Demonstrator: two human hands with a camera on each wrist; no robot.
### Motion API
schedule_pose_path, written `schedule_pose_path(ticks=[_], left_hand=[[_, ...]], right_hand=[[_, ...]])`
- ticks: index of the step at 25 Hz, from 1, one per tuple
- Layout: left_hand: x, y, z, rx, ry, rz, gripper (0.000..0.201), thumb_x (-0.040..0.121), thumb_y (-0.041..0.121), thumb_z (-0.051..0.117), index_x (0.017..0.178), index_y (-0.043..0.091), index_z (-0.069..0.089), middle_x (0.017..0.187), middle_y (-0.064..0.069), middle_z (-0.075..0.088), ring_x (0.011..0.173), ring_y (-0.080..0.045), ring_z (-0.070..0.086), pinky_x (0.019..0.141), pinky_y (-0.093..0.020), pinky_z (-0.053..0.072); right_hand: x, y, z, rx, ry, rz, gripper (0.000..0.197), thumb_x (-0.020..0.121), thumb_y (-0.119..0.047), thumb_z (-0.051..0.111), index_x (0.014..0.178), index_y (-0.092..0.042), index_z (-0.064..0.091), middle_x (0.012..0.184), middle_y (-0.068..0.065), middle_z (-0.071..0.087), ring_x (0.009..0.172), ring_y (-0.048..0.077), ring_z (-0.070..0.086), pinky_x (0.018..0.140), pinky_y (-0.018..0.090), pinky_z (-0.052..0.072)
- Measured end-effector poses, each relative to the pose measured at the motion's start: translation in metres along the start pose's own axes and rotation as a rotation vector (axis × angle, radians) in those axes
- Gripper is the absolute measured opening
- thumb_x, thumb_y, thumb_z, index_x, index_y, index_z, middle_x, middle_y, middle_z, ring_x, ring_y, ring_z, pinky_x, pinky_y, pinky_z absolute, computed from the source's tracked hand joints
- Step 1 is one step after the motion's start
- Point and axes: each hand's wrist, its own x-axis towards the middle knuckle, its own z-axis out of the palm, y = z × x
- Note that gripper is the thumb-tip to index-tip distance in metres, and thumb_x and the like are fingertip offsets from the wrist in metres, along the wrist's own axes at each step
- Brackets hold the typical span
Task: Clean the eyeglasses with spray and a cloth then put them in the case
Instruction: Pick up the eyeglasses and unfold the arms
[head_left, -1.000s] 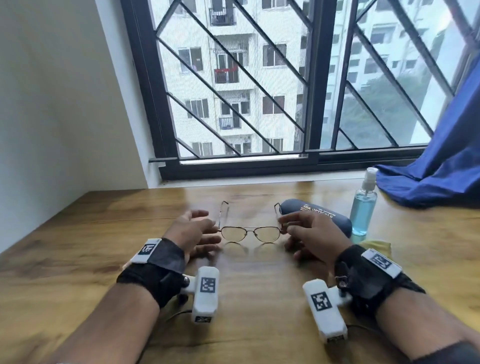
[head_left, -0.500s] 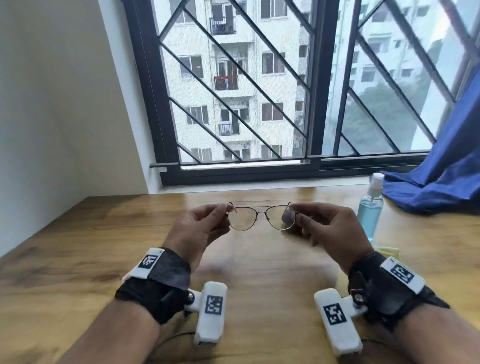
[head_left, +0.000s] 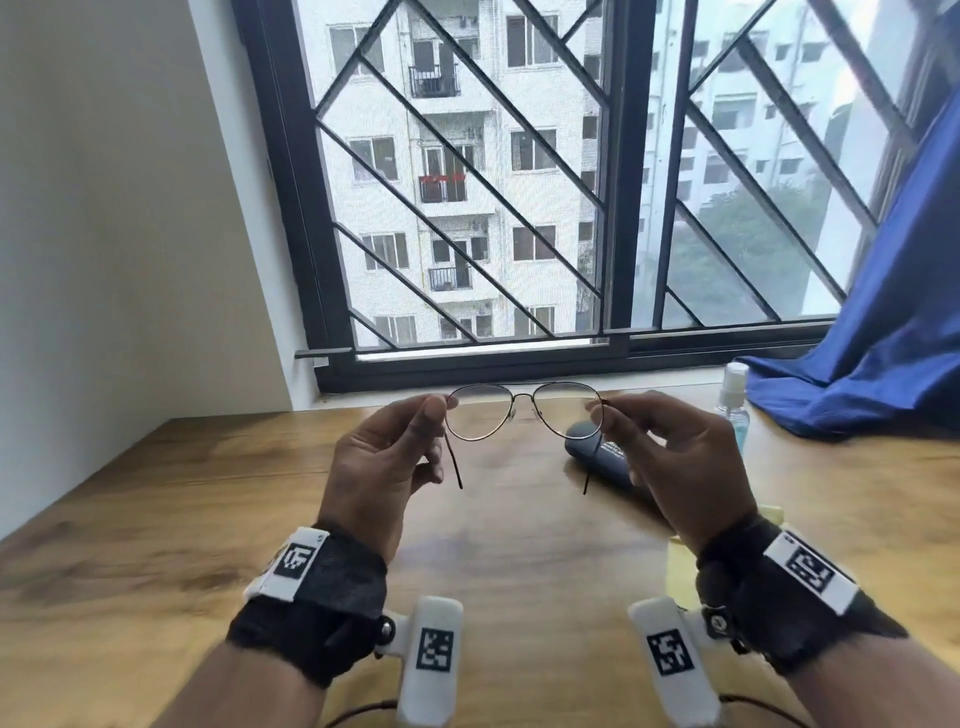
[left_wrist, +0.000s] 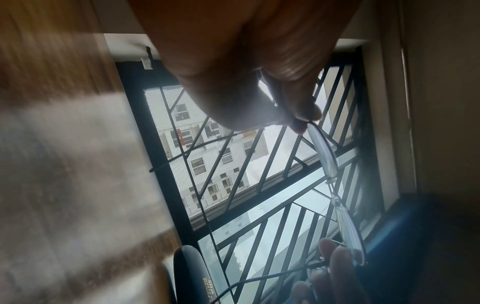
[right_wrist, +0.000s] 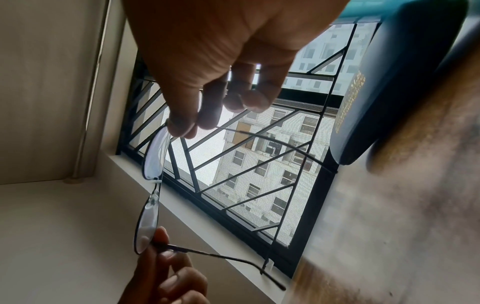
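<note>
Head view shows a wooden table (head_left: 156, 519) under a barred window (head_left: 519, 208), a blue curtain (head_left: 883, 312) draped at its right. Above the table, the left hand (head_left: 379, 467) and right hand (head_left: 680, 457) each pinch one outer corner of the eyeglasses (head_left: 524, 410), lenses upright, temples unfolded. Beneath lie the dark case (head_left: 602, 452), the spray bottle (head_left: 732, 400), and a yellow cloth (head_left: 678, 566).
</note>
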Motion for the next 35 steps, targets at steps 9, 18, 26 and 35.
schedule_pose_path(ticks=[9, 18, 26, 35], left_hand=[[-0.001, 0.004, 0.002, 0.004, 0.023, 0.021, 0.059, 0.067, 0.041, 0.079, 0.103, -0.005, 0.073, 0.066, -0.005, 0.048, 0.053, -0.011, 0.04, 0.049, -0.022, 0.035], [0.0, -0.001, -0.002, 0.059, 0.07, -0.016, 0.037, 0.076, 0.037, 0.077, 0.099, 0.007, 0.077, 0.077, 0.002, 0.07, 0.063, -0.006, 0.055, 0.059, -0.025, 0.043], [0.004, -0.002, -0.006, -0.027, 0.02, -0.083, 0.014, 0.08, 0.02, 0.075, 0.093, 0.018, 0.07, 0.077, -0.007, 0.075, 0.061, -0.014, 0.052, 0.058, -0.025, 0.046], [-0.001, -0.006, -0.003, 0.132, -0.169, -0.024, 0.024, 0.093, 0.006, 0.062, 0.104, 0.023, 0.076, 0.115, 0.0, 0.076, 0.095, -0.013, 0.063, 0.082, -0.03, 0.046]], right_hand=[[-0.002, -0.006, 0.0, 0.035, 0.027, -0.024, 0.017, 0.078, -0.033, 0.077, 0.087, -0.019, 0.08, 0.075, 0.012, 0.071, 0.05, 0.01, 0.05, 0.056, 0.022, 0.044], [-0.003, -0.004, 0.001, 0.208, -0.01, 0.136, 0.042, 0.077, -0.026, 0.081, 0.115, -0.015, 0.066, 0.079, 0.015, 0.072, 0.051, 0.014, 0.054, 0.05, 0.023, 0.047], [0.0, -0.004, 0.003, 0.406, -0.02, 0.296, 0.009, 0.083, -0.011, 0.075, 0.087, -0.017, 0.079, 0.073, 0.012, 0.068, 0.068, 0.025, 0.057, 0.05, 0.026, 0.05], [0.003, 0.008, -0.001, 0.434, 0.061, 0.396, 0.013, 0.091, -0.007, 0.069, 0.101, -0.01, 0.077, 0.076, 0.014, 0.064, 0.061, 0.017, 0.056, 0.052, 0.023, 0.052]])
